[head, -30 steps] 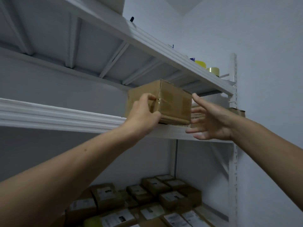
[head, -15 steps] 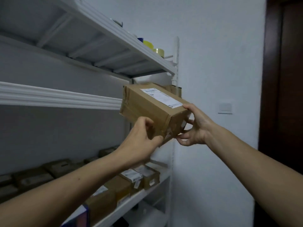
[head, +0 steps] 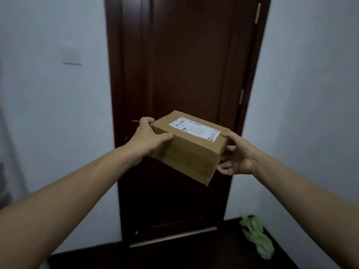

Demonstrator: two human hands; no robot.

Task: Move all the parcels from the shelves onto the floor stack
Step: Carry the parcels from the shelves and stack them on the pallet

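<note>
A brown cardboard parcel (head: 186, 150) with a white shipping label on top is held in the air in front of me, tilted down toward its right near corner. My left hand (head: 149, 137) grips its left end, thumb on the front face and fingers curled over the far edge. My right hand (head: 238, 154) grips its right end, thumb on the top edge and fingers underneath. The shelves and the floor stack are out of view.
A dark wooden door (head: 186, 74) stands shut straight ahead, between pale walls. A light switch (head: 71, 56) is on the left wall. A crumpled green bag (head: 258, 236) lies on the dark floor by the right wall.
I lifted the parcel off the shelf with both hands and turned right. The shelves have left the view and the door now fills it. The parcel sits lower.
</note>
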